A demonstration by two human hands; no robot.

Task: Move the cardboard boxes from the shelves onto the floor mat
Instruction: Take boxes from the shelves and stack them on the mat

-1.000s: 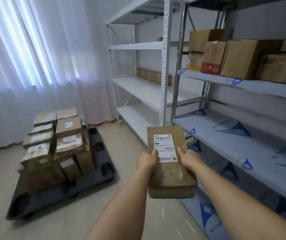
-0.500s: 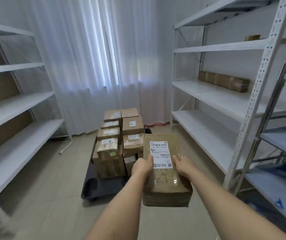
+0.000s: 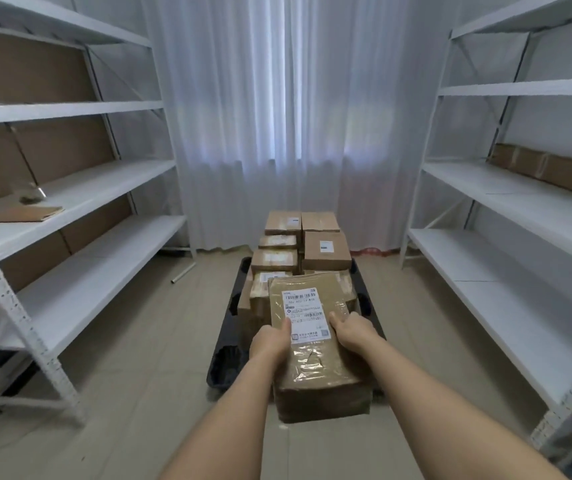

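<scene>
Hands (image 3: 270, 341) (image 3: 355, 332), fingers grasping cardboard box (image 3: 312, 348), stacked boxes (image 3: 298, 251) on black mat (image 3: 229, 362) ahead.

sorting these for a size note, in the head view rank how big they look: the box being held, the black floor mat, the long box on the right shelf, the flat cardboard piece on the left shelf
1. black floor mat, though partly covered
2. held box, enlarged by being near the camera
3. long box on the right shelf, cut off by the frame edge
4. flat cardboard piece

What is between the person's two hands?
The taped cardboard box with its white label; the left hand and right hand hold its sides, per the head view.
</scene>
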